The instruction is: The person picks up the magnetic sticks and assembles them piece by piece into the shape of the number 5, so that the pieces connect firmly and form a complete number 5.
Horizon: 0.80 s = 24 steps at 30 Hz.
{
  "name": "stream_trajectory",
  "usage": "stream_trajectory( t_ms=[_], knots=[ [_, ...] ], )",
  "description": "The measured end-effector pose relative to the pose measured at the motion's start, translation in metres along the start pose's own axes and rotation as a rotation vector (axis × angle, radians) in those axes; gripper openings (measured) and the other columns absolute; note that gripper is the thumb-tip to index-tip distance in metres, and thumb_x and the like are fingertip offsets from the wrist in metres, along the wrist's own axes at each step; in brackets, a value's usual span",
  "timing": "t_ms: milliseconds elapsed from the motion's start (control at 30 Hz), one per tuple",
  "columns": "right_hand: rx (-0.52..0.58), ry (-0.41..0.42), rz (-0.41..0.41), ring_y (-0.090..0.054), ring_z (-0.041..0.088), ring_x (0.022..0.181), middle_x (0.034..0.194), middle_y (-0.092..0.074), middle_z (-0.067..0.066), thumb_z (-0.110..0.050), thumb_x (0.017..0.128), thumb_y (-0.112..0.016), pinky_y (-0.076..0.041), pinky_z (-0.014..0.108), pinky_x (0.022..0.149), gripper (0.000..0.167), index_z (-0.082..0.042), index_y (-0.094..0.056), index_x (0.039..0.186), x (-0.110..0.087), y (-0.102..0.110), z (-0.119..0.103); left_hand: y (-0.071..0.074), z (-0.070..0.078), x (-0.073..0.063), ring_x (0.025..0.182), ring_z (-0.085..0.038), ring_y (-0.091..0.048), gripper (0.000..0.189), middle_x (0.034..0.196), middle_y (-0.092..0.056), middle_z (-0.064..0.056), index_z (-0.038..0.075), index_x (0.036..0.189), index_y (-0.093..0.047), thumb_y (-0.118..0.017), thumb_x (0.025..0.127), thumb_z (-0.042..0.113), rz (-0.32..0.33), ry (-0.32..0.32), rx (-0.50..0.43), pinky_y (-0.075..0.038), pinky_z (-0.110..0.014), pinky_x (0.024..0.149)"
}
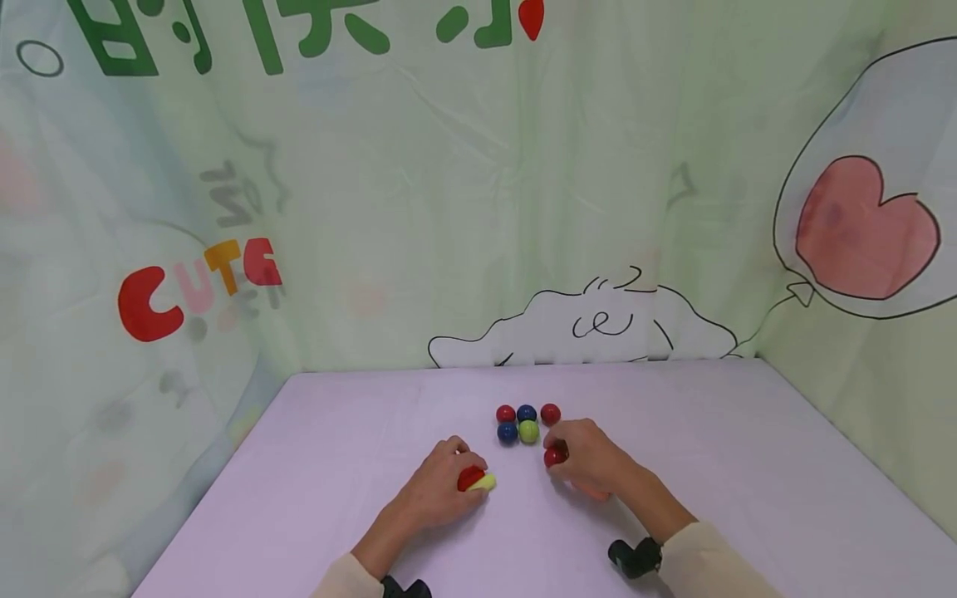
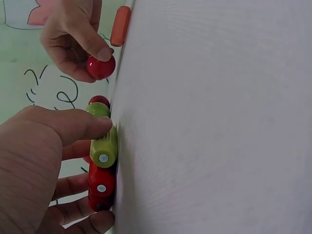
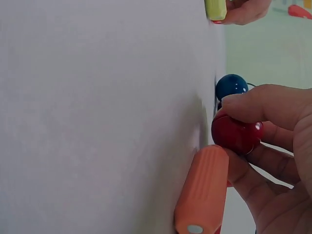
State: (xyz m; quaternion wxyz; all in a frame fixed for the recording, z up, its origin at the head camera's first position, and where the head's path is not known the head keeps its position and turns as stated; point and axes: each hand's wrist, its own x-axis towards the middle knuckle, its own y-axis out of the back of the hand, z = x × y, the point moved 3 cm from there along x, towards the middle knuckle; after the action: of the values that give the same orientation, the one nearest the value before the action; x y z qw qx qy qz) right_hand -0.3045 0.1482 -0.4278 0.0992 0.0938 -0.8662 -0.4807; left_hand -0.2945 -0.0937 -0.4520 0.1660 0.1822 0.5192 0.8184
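My left hand (image 1: pixel 443 488) is low over the table, its thumb on a yellow-green rod (image 2: pixel 104 146) and its fingers curled around red rods (image 2: pixel 101 181) beside it. Small silvery discs show on the rod ends. My right hand (image 1: pixel 594 453) pinches a glossy red ball (image 3: pixel 236 134) between thumb and fingers, close above the table. An orange ribbed rod (image 3: pixel 204 190) lies on the table right under that hand. Just beyond both hands, several balls sit close together: red (image 1: pixel 505 414), blue (image 1: pixel 527 413), blue (image 1: pixel 507 432), yellow-green (image 1: pixel 528 431) and another red one (image 1: pixel 550 414).
A pale lilac tabletop (image 1: pixel 359 432) stretches out on both sides of the hands. Behind it hangs a light green printed curtain (image 1: pixel 449 208) with cartoon drawings, meeting the table's far edge. Black wrist straps (image 1: pixel 635 558) are worn below the sleeves.
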Motion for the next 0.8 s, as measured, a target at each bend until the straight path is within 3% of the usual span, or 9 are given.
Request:
stream_trajectory(
  t_ms=[300,533,800],
  knots=[
    [0.022,-0.034,-0.049,-0.056,0.018,0.094,0.098,-0.066,-0.001,-0.011,0.078,-0.087,-0.057,0.038,0.084,0.032,-0.01,-0.075,0.108,-0.006,-0.004,-0.002,0.001,0.001,0.001,0.102,-0.014,-0.051,0.028,0.115,-0.056,0.001,0.026,0.115,-0.074,-0.076,0.089,0.037,-0.007,0.008,0.002,-0.053,-0.032,0.086],
    [0.029,-0.006,-0.033,-0.056,0.018,0.093,0.097,-0.067,-0.001,-0.008,0.079,-0.085,-0.055,0.039,0.085,0.032,-0.009,-0.075,0.109,-0.011,-0.005,-0.003,-0.001,0.001,0.002,0.1,-0.014,-0.051,0.027,0.113,-0.055,0.002,0.027,0.114,-0.074,-0.076,0.089,0.039,-0.011,0.023,0.021,-0.053,-0.031,0.083],
    [0.046,-0.03,-0.025,-0.057,0.019,0.097,0.104,-0.068,-0.001,-0.01,0.079,-0.086,-0.056,0.042,0.088,0.038,-0.01,-0.074,0.115,-0.013,-0.007,-0.001,-0.002,0.002,0.005,0.099,-0.013,-0.05,0.027,0.113,-0.054,0.002,0.03,0.112,-0.072,-0.075,0.089,0.043,-0.034,0.029,0.048,-0.054,-0.031,0.08]
  ],
)
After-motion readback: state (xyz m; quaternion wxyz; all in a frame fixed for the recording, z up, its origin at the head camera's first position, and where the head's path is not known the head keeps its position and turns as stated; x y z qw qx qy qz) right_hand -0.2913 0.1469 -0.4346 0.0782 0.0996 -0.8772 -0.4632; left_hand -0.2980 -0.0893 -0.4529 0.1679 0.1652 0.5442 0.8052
